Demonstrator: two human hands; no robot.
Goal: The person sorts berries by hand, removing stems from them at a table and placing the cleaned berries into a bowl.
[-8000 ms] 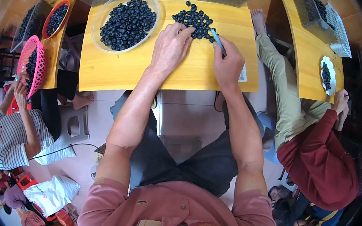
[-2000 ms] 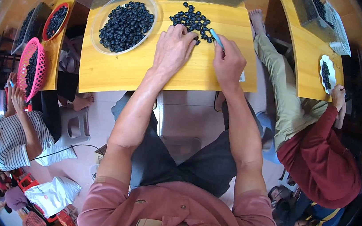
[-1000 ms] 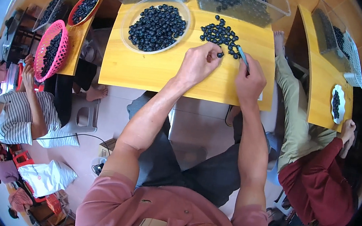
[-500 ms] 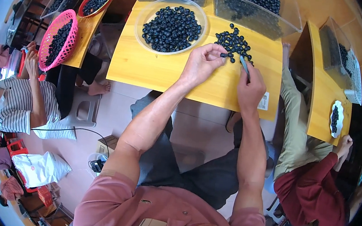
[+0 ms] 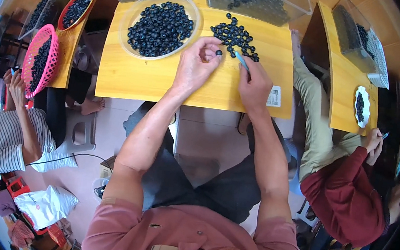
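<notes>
My left hand (image 5: 198, 64) pinches a round black bead (image 5: 219, 52) between thumb and fingertips, just above the yellow table (image 5: 150, 81). My right hand (image 5: 254, 85) is closed round a slim light-blue tool (image 5: 241, 59), its tip close to the bead; what kind of tool it is I cannot make out. Right beyond both hands lies a loose heap of black beads (image 5: 235, 33) on the tabletop. To the left of my left hand stands a round clear plastic bowl (image 5: 122, 37) filled with many more beads, some showing small holes.
Clear plastic bins (image 5: 253, 7) of beads line the table's far edge. A white label (image 5: 274, 96) sticks near the right front corner. At left, a person in stripes (image 5: 16, 138) works beside a pink basket (image 5: 52, 54); at right, another in dark red (image 5: 343, 205) sits by a white dish (image 5: 366, 107).
The whole view has shifted, so the table sits further left and higher. My left hand has drawn slightly back from the loose heap with the bead, and the blue tool still points toward it.
</notes>
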